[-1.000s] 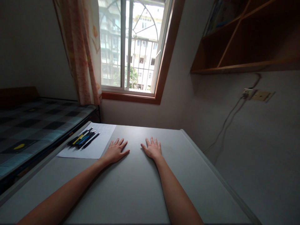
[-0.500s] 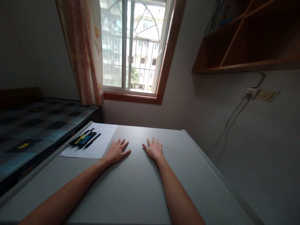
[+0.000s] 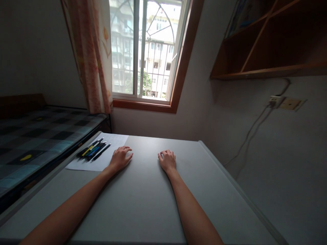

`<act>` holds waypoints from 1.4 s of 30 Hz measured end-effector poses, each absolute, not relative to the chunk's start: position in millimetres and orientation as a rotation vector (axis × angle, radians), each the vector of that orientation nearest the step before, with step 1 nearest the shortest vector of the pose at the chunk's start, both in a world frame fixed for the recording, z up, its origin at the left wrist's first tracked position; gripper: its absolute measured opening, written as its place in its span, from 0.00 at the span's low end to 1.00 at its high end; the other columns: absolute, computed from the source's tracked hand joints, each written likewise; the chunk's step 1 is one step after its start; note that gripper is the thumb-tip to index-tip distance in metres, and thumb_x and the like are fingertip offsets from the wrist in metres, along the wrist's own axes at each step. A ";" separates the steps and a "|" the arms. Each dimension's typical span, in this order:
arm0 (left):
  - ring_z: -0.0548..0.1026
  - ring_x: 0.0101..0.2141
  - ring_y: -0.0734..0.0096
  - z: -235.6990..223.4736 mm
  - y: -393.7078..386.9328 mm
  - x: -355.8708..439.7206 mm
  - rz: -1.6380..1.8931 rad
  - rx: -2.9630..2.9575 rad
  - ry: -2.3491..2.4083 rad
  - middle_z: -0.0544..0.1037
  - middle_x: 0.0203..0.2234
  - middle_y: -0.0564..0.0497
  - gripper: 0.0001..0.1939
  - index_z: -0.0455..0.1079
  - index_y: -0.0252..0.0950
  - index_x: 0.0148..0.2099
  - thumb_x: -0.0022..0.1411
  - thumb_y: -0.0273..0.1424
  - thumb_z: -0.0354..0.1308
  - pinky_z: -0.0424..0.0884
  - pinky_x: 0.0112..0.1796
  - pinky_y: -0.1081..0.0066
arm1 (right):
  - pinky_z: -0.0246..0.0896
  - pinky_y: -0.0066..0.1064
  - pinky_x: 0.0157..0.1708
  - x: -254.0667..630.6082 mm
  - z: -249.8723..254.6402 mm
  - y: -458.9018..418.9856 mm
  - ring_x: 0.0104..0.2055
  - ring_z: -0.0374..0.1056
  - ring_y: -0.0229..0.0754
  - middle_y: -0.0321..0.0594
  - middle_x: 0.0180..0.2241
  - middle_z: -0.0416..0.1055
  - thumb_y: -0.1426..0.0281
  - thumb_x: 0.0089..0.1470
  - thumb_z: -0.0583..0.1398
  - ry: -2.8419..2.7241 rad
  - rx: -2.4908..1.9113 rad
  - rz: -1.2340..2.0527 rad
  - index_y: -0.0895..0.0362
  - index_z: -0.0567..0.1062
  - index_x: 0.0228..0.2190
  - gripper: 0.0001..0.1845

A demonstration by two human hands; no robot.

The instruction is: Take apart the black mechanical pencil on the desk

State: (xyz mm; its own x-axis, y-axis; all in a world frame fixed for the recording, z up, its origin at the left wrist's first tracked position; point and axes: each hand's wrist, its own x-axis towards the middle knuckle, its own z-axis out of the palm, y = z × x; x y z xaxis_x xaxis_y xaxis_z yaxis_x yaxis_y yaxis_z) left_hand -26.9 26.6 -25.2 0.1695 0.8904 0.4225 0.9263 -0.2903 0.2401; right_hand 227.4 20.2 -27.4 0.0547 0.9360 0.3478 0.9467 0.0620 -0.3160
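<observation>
Upon the grey table [image 3: 143,197], had left hand [image 3: 120,159] and right hand [image 3: 167,160] half open, fingers bent, gripping nothing visible. Slightly beyond, leftward, saw pens [image 3: 88,150] bunched on paper [image 3: 99,165]; judged them light, stiff, slick, apt to roll, best pinched mid-barrel.

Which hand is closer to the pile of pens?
The left. The left hand is just right of the pens, over the edge of the paper; the right hand is farther right, over the bare table.
</observation>
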 end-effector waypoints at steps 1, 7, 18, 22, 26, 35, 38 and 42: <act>0.64 0.47 0.60 -24.2 28.1 -31.2 -0.761 -2.276 -1.866 0.69 0.46 0.48 0.17 0.70 0.40 0.43 0.58 0.39 0.45 0.57 0.47 0.63 | 0.47 0.34 0.43 227.3 -28.2 20.5 0.44 0.56 0.46 0.45 0.40 0.67 0.60 0.54 0.49 -1.880 -1.862 -0.030 0.55 0.74 0.36 0.17; 0.62 0.48 0.54 -21.4 33.4 -60.4 -0.681 -1.951 -2.099 0.65 0.50 0.43 0.19 0.68 0.38 0.46 0.55 0.39 0.47 0.53 0.47 0.59 | 0.47 0.33 0.41 228.2 -31.5 21.7 0.43 0.56 0.45 0.44 0.39 0.66 0.63 0.52 0.52 -1.866 -1.831 -0.031 0.54 0.74 0.34 0.14; 0.63 0.44 0.47 -20.6 38.8 -83.6 -0.532 -1.704 -2.416 0.66 0.45 0.38 0.24 0.60 0.38 0.54 0.54 0.38 0.46 0.58 0.40 0.53 | 0.48 0.33 0.42 227.8 -29.8 21.5 0.43 0.57 0.46 0.44 0.39 0.67 0.57 0.53 0.50 -1.779 -1.790 0.080 0.54 0.75 0.33 0.19; 0.66 0.42 0.47 -20.3 41.3 -95.6 -0.518 -1.733 -2.433 0.68 0.41 0.36 0.23 0.61 0.38 0.53 0.54 0.30 0.46 0.61 0.36 0.56 | 0.48 0.34 0.42 228.4 -31.1 23.2 0.42 0.58 0.46 0.45 0.38 0.67 0.57 0.53 0.50 -1.767 -1.786 0.092 0.54 0.75 0.32 0.19; 0.69 0.37 0.52 -23.6 46.0 -101.9 -0.609 -1.821 -2.330 0.70 0.36 0.35 0.24 0.60 0.33 0.53 0.53 0.23 0.44 0.63 0.35 0.60 | 0.49 0.35 0.42 229.5 -33.8 24.6 0.42 0.59 0.46 0.45 0.38 0.68 0.58 0.53 0.50 -1.754 -1.775 0.092 0.54 0.76 0.32 0.18; 0.72 0.31 0.70 -18.4 32.0 -15.9 -1.801 -2.427 -1.723 0.73 0.35 0.47 0.17 0.63 0.36 0.48 0.54 0.32 0.51 0.69 0.30 0.70 | 0.58 0.31 0.34 203.3 -30.5 28.0 0.31 0.66 0.39 0.42 0.29 0.71 0.59 0.50 0.53 -1.573 -1.275 0.589 0.58 0.73 0.34 0.17; 0.72 0.34 0.69 -17.3 18.9 8.5 -1.841 -2.580 -1.515 0.73 0.37 0.47 0.16 0.63 0.38 0.47 0.55 0.31 0.52 0.70 0.33 0.69 | 0.58 0.29 0.25 187.7 -26.7 24.6 0.24 0.66 0.38 0.39 0.23 0.71 0.56 0.47 0.55 -1.419 -1.077 0.920 0.60 0.71 0.36 0.21; 0.72 0.32 0.70 -20.5 9.3 14.3 -1.720 -2.648 -1.350 0.74 0.35 0.49 0.12 0.67 0.39 0.43 0.55 0.29 0.53 0.69 0.34 0.67 | 0.54 0.26 0.20 179.3 -23.3 19.1 0.21 0.64 0.36 0.38 0.20 0.70 0.56 0.42 0.59 -1.307 -0.960 1.064 0.60 0.72 0.30 0.19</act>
State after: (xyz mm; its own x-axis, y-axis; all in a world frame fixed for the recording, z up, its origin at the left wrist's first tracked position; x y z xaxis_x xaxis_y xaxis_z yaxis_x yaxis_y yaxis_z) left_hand 14.3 9.3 -20.5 0.2065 0.7378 0.6426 0.4490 -0.6550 0.6078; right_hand 179.3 19.1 -23.3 -0.0277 0.9654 0.2593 -0.0582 0.2574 -0.9646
